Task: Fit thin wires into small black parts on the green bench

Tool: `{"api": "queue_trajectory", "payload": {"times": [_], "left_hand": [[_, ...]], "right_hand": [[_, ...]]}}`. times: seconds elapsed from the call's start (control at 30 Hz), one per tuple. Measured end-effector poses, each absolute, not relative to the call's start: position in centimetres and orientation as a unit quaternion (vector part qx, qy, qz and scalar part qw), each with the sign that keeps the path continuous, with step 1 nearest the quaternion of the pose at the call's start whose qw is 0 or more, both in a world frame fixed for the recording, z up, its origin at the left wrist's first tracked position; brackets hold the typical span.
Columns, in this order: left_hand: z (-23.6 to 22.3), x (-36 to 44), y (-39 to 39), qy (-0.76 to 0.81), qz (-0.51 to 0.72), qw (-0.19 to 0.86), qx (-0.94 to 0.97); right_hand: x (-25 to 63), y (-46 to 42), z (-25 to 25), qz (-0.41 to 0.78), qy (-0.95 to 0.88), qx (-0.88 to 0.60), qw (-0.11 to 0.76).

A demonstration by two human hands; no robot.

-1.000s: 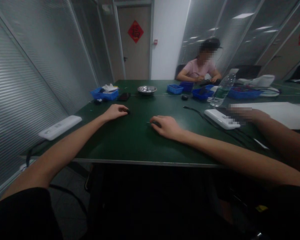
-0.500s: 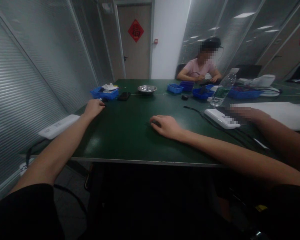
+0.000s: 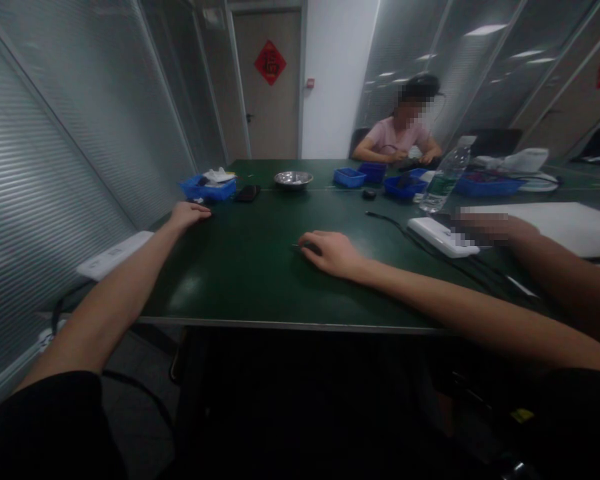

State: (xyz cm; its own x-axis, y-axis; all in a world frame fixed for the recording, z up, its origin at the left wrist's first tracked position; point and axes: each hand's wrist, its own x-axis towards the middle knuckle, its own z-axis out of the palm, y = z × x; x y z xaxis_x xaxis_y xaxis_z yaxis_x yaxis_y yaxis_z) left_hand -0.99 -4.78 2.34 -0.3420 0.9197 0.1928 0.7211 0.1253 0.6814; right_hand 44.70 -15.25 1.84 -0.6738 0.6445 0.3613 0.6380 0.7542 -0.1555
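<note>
Between the left grip [image 3: 190, 213] and the right grip [image 3: 333, 253], the tabletop [image 3: 240, 280] offers a broad free lane, running from its near edge toward the phone [image 3: 249, 193] and the bowl [image 3: 293, 186]. A thin tip on the dark tool [image 3: 311, 248] juts into that lane. The blue tray [image 3: 217, 191] blocks the way just beyond the left grip; a small gap parts phone from bowl. On the right, a cable [image 3: 403, 229], a white block [image 3: 437, 235] and a bottle [image 3: 444, 181] stand in the way, with another person's hand [image 3: 497, 227] beside the block. The right forearm [image 3: 430, 297] bars the near right side.
</note>
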Motion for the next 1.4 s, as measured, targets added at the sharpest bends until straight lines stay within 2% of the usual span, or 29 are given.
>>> {"api": "queue_trajectory", "payload": {"times": [0.17, 0.47, 0.57, 0.8, 1.4], "left_hand": [[2.5, 1.8, -5.4, 0.686, 0.344, 0.187, 0.613], [2.1, 14.7, -10.4, 0.380, 0.280, 0.303, 0.828], [2.0, 16.6, -11.7, 0.317, 0.272, 0.303, 0.856], [1.8, 16.6, -12.0, 0.292, 0.284, 0.268, 0.873], [1.5, 17.0, -11.9, 0.285, 0.255, 0.357, 0.852]], "right_hand": [[44.8, -15.1, 1.8, 0.017, -0.917, -0.342, 0.204], [44.7, -15.3, 1.9, 0.030, -0.918, -0.330, 0.217], [44.7, -15.3, 1.9, 0.025, -0.919, -0.329, 0.216], [44.8, -15.3, 1.7, 0.027, -0.925, -0.305, 0.225], [44.8, -15.4, 1.7, 0.021, -0.924, -0.302, 0.234]]}}
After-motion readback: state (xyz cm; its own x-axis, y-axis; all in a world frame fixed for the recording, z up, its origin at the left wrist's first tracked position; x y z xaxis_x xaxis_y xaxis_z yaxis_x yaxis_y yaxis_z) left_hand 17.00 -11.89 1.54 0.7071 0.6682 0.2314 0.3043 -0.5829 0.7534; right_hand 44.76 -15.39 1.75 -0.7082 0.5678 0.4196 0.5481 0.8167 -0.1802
